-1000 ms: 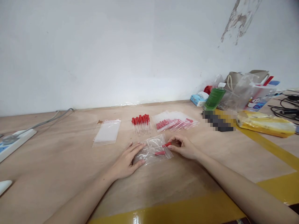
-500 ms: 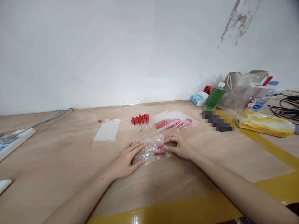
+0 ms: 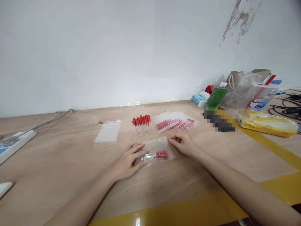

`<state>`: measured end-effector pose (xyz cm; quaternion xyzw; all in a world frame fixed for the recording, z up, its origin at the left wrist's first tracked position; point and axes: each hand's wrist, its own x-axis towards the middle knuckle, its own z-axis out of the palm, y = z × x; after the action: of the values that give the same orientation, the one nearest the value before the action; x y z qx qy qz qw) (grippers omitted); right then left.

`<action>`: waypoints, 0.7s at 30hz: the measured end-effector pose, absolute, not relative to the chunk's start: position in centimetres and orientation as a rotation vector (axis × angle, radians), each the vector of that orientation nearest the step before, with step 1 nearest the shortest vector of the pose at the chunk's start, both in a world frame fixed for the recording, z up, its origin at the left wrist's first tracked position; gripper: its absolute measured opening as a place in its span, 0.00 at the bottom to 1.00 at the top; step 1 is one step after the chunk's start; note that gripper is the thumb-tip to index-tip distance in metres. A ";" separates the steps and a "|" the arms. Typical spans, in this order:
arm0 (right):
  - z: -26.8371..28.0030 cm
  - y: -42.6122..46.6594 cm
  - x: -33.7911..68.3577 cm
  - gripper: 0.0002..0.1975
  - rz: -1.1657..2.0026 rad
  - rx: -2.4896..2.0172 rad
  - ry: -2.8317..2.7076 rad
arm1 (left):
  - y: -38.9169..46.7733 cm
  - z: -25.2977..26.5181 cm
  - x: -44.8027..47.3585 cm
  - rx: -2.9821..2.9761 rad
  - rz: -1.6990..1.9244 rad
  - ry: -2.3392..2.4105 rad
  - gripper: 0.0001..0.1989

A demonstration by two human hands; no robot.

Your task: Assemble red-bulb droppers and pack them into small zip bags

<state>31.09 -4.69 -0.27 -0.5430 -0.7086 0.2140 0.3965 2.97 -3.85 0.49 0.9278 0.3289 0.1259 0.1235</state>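
Note:
A clear zip bag (image 3: 152, 159) lies flat on the table in front of me. Inside it two droppers with red rubber bulbs (image 3: 161, 154) lie side by side, bulbs toward the right. My left hand (image 3: 131, 160) rests on the bag's left end, fingers spread, covering the droppers' lower ends. At the bag's upper right corner, my right hand (image 3: 180, 142) has thumb and fingers pinched on the edge. Behind the bag sits a row of loose red-bulbed droppers (image 3: 141, 124). To their right fans a pile of filled bags (image 3: 175, 121), with red bulbs showing through.
A stack of flat bags (image 3: 107, 133) lies to the left. A power strip (image 3: 17, 144) sits at the far left. On the right stand a green bottle (image 3: 216, 98), a tissue box (image 3: 200, 99), a yellow packet (image 3: 268, 123) and black cables (image 3: 291, 103).
The two red bulbs, apart before, now lie together inside the bag. My right hand has moved slightly right and up to the bag's corner. My left hand has barely moved.

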 end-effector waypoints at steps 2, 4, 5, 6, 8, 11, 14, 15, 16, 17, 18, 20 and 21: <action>0.3 -4.0 30.8 0.06 0.400 -1.412 -1.787 | -3.8 0.5 2.9 2.706 0.366 0.951 0.21; 1.1 -2.9 30.0 0.04 0.338 -1.431 -1.806 | -3.8 0.4 2.9 2.708 0.358 0.948 0.21; 1.4 -2.2 29.5 0.03 0.331 -1.455 -1.814 | -3.8 0.4 2.9 2.710 0.353 0.946 0.21; 1.8 -1.3 28.8 0.04 0.333 -1.484 -1.831 | -3.8 0.4 2.9 2.713 0.348 0.944 0.21; 2.2 0.8 27.4 0.07 0.330 -1.597 -1.867 | -3.8 0.5 3.0 2.720 0.347 0.941 0.21; 2.3 3.9 25.4 0.15 0.319 -1.788 -1.857 | -3.8 0.6 3.0 2.723 0.346 0.944 0.20; 2.2 6.2 23.9 0.19 0.336 -1.903 -1.837 | -3.9 0.6 3.0 2.719 0.347 0.946 0.21; 2.1 6.7 23.7 0.20 0.340 -1.940 -1.836 | -3.9 0.6 3.0 2.717 0.350 0.943 0.20; 2.2 7.0 23.5 0.20 0.341 -1.974 -1.837 | -3.9 0.6 3.0 2.715 0.356 0.941 0.20; 2.2 7.3 23.4 0.20 0.340 -2.003 -1.843 | -3.9 0.6 2.9 2.712 0.363 0.939 0.20; 2.3 7.4 23.3 0.20 0.334 -2.025 -1.853 | -3.9 0.5 2.9 2.709 0.372 0.939 0.20; 2.7 7.3 23.3 0.18 0.299 -2.056 -1.883 | -3.9 0.4 2.9 2.704 0.392 0.939 0.20; 2.9 7.2 23.3 0.17 0.265 -2.066 -1.899 | -3.8 0.3 2.9 2.703 0.401 0.936 0.20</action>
<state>23.34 7.17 2.86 -0.7233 -0.6651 0.0927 0.1608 2.88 -3.85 0.35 0.9283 0.3215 0.1376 0.1265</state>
